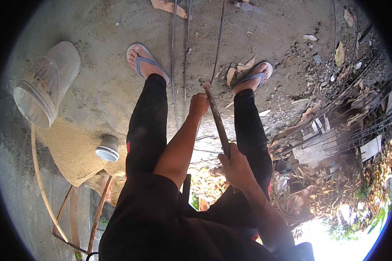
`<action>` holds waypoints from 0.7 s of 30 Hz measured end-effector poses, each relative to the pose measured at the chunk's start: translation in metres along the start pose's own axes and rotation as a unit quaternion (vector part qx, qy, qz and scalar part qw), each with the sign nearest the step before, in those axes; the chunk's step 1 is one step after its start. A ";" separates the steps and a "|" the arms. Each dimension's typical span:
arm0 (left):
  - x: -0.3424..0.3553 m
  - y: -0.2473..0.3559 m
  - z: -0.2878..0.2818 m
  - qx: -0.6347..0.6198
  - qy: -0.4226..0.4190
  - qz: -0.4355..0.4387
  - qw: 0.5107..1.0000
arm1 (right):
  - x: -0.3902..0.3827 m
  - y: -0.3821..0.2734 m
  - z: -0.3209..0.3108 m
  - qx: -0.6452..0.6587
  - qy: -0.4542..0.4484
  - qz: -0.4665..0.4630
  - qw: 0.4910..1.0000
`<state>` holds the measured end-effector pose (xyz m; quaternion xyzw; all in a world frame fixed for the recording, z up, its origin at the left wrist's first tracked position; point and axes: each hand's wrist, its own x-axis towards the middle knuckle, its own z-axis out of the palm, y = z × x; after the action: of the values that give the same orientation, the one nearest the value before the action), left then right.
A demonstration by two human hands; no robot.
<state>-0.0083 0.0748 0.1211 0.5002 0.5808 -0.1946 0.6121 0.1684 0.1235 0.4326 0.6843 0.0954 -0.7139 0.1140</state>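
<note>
Looking down at my own legs in black trousers and blue flip-flops on a concrete floor. My right hand [236, 164] grips the near end of a rusty metal bar [215, 115] that slants up and left toward the floor. My left hand [199, 105] is closed in a fist just left of the bar's far part, over thin steel rods [175, 65] that run along the floor between my feet. I cannot tell exactly which rod it holds. The bar's far tip [203, 82] sits near a ribbed rebar [219, 39].
A clear plastic bucket [45, 85] lies on its side at the left, above a pile of sand [72, 150] with a short white pipe piece [107, 148]. A rusty bent frame [80, 217] lies lower left. Tangled rebar, rubble and dry leaves [335, 130] crowd the right.
</note>
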 end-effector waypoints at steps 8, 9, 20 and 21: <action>0.028 -0.019 0.012 0.041 0.044 0.030 0.998 | 0.041 0.012 -0.004 0.033 -0.028 0.027 0.999; 0.028 -0.023 0.008 0.031 0.045 0.025 0.998 | 0.044 0.011 -0.003 0.027 -0.031 0.026 0.999; 0.045 -0.022 0.011 0.030 0.033 0.001 0.999 | 0.069 0.016 0.112 0.043 0.135 0.047 0.989; 0.049 -0.024 0.012 0.031 0.032 0.003 0.999 | 0.074 0.022 0.113 0.023 0.118 0.064 0.991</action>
<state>-0.0099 0.0711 0.0656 0.5265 0.5921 -0.1944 0.5783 0.0638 0.0668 0.3639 0.7710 0.0475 -0.6213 0.1313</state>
